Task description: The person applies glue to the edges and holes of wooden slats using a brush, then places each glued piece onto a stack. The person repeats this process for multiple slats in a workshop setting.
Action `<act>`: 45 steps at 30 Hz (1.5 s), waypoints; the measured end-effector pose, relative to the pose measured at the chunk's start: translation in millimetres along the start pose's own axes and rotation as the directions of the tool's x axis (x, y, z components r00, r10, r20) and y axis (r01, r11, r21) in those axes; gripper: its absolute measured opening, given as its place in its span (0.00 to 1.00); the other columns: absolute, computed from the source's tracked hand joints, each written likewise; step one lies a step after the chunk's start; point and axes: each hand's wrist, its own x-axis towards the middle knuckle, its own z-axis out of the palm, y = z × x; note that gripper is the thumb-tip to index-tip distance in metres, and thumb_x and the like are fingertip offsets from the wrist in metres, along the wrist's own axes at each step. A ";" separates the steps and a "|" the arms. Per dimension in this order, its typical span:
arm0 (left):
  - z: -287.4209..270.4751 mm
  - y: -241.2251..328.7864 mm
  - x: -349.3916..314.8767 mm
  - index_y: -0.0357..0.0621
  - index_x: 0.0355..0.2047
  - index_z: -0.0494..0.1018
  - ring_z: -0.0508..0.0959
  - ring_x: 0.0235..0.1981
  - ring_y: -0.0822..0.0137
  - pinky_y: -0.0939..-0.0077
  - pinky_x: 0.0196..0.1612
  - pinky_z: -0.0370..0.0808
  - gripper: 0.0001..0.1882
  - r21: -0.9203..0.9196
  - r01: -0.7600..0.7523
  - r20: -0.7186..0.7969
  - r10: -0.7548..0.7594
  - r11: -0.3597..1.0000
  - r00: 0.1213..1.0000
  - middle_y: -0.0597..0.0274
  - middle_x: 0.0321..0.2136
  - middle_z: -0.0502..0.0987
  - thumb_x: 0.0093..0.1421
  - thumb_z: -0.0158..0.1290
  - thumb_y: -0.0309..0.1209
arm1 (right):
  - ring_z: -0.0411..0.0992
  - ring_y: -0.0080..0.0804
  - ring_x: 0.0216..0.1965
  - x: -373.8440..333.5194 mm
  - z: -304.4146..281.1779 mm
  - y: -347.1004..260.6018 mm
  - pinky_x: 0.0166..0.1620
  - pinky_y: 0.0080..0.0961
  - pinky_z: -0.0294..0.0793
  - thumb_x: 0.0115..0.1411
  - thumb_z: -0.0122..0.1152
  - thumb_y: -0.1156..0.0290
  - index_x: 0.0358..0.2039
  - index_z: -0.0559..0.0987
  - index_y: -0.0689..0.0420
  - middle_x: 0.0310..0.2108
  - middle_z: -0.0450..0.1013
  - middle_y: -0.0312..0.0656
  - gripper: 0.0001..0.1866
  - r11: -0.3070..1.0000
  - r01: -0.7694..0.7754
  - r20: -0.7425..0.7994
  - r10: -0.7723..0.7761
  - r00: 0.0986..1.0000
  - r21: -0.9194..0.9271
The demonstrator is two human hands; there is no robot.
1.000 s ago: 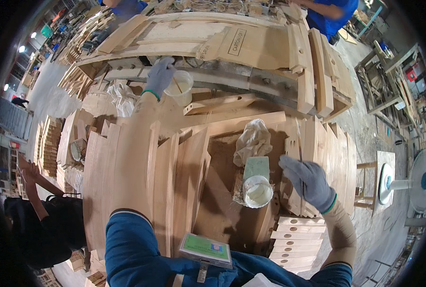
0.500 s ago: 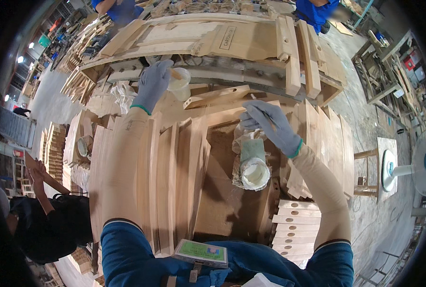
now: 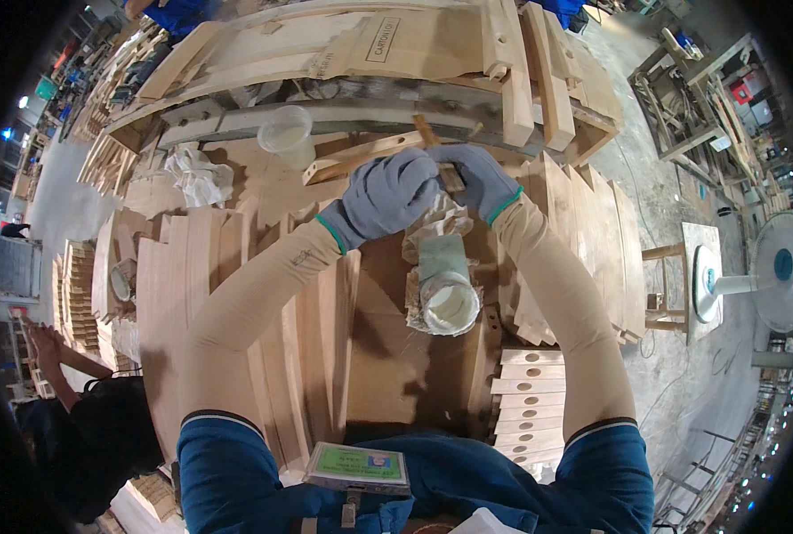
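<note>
Your right-hand grip (image 3: 478, 181) is closed round a brown stick (image 3: 426, 132), its end poking past the fingers; left hand (image 3: 391, 198) is curled beside it, can't tell on what. Looks like two-handed stick handling; next move likely calls for a secure hold. White pot (image 3: 451, 331) mid-table, just nearer you. Translucent tub (image 3: 295, 153) near table's (image 3: 392, 378) far edge.

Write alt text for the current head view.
A person's gray-gloved left hand and right hand meet at a brown stick, beyond an open white cup. Pale wooden pieces lie on both sides; a translucent tub sits farther back.
</note>
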 end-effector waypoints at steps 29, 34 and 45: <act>71.7 -70.0 -13.1 0.42 0.39 0.73 0.74 0.29 0.72 0.76 0.34 0.74 0.16 -0.718 0.621 0.586 -0.754 -0.314 0.295 0.62 0.34 0.75 0.54 0.56 0.38 | 0.70 0.29 0.17 -39.8 -18.4 2.6 0.17 0.25 0.72 0.60 0.51 0.67 0.28 0.70 0.59 0.22 0.72 0.42 0.09 0.815 -0.438 -0.271 0.551 0.789 0.380; 82.5 -28.3 16.6 0.45 0.43 0.70 0.76 0.35 0.66 0.70 0.37 0.77 0.13 -0.893 0.289 0.448 -0.747 -0.346 0.492 0.63 0.37 0.75 0.58 0.51 0.30 | 0.67 0.22 0.18 -4.4 35.3 4.6 0.18 0.22 0.69 0.61 0.45 0.69 0.35 0.73 0.61 0.24 0.71 0.38 0.10 0.929 -0.357 -0.290 0.369 0.883 0.095; 44.3 -163.4 -19.8 0.44 0.41 0.70 0.76 0.34 0.64 0.69 0.36 0.74 0.14 -0.460 0.493 -0.306 -0.653 0.739 0.693 0.62 0.32 0.76 0.54 0.52 0.32 | 0.59 0.17 0.12 -37.6 75.2 -66.5 0.13 0.17 0.59 0.64 0.45 0.62 0.27 0.70 0.55 0.17 0.64 0.31 0.13 0.851 -0.509 0.013 0.511 0.859 0.128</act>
